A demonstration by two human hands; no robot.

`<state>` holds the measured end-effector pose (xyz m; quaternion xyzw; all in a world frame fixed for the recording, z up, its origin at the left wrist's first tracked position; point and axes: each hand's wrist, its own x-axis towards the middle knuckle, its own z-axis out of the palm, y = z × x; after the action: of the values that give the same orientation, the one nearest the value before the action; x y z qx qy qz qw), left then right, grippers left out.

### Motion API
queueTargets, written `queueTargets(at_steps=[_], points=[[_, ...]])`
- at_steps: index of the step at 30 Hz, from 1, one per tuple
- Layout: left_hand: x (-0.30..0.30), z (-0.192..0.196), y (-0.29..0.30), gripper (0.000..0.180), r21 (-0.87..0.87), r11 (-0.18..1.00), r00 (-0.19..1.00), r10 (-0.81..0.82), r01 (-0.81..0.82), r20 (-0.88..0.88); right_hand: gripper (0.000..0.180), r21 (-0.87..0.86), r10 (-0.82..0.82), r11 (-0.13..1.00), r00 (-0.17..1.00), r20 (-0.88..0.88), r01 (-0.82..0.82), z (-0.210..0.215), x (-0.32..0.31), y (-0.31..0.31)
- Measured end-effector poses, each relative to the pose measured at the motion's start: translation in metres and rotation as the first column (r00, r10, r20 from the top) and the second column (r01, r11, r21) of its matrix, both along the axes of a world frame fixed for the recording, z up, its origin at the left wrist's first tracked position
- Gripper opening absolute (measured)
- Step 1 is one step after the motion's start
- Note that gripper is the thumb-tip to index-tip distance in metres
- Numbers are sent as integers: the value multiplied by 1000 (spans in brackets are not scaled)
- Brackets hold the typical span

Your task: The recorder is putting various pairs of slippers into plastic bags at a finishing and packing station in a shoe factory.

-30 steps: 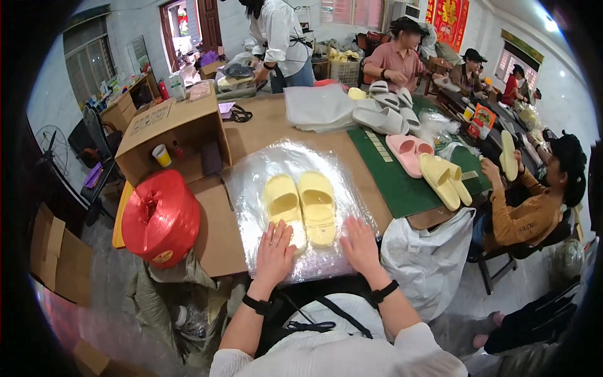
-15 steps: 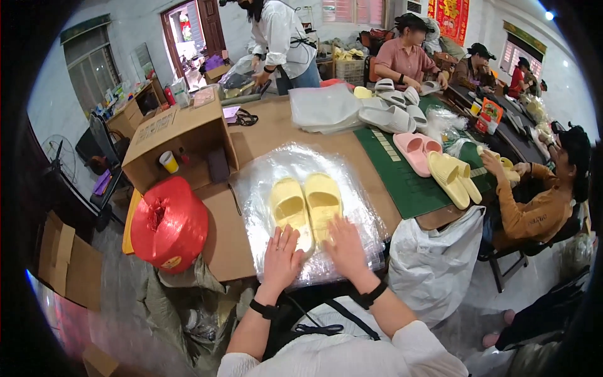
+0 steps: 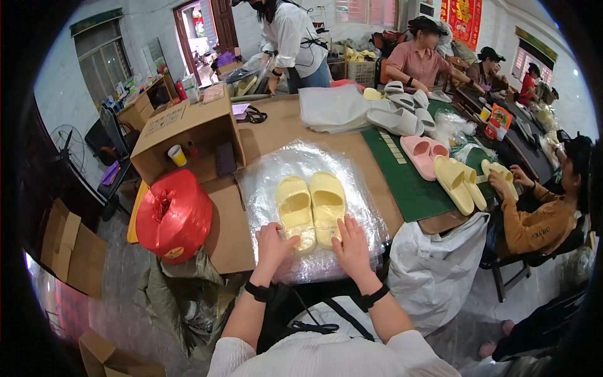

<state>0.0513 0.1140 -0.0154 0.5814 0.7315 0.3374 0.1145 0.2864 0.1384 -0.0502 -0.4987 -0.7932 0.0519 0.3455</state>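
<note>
A pair of pale yellow slide slippers, the left slipper (image 3: 294, 204) beside the right slipper (image 3: 328, 198), lies on clear plastic bags (image 3: 264, 188) stacked on the brown table, toes pointing away from me. Whether a layer of film covers their heels is hard to make out. My left hand (image 3: 274, 248) rests on the plastic left of the heels, thumb apart from the fingers and reaching toward the left slipper. At the right slipper's heel, my right hand (image 3: 353, 245) lies with fingers outstretched, touching its outer edge. Both hands are open.
Left stand a cardboard box (image 3: 185, 135) on its side and a red twine roll (image 3: 174, 217). Right, a green mat (image 3: 392, 179) bears pink slippers (image 3: 414, 157) and yellow slippers (image 3: 453, 182). A white sack (image 3: 433, 270) hangs at the edge. A co-worker in orange (image 3: 546, 210) handles another slipper.
My hands have drawn back toward me and apart, off the slippers' footbeds to their heel ends. The slippers remain on the plastic. The whole view has shifted slightly.
</note>
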Motion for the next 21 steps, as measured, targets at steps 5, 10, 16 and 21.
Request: queueTargets(at_steps=[5,10,16,21], points=[[6,-10,18,41,113,993,931,-69,30,358,54,1,-1,1000,1000,-11,1,1,-1,-3],[26,15,9,58,52,998,471,-58,26,880,56,-10,4,1000,1000,-27,-4,-2,4,-2],[38,13,-1,82,133,991,179,-125,-33,976,82,-66,17,997,958,-286,-37,8,7,-4],[45,35,-25,58,246,953,-101,-231,177,968,90,-100,36,976,591,-806,-196,46,14,-19]])
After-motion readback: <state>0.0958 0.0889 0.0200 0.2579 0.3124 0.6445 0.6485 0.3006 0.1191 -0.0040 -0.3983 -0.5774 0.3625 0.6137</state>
